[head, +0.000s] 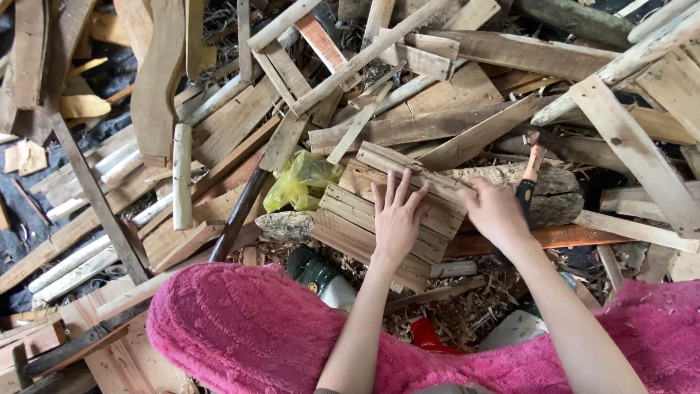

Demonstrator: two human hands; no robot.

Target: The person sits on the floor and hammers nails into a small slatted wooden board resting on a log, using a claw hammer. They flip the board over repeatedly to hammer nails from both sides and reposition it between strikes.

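Wooden and rough, the slat board lies on a log in the scrap pile, my left hand flat and open on it, my right hand curled at its edge, and it looks stiff, light and splintery, best held by its sides.

Rough, matt weathered slats form the brown wooden pallet piece under the left hand; beside it, a crinkled glossy yellow plastic bag; below, fuzzy pink fleece cloth.
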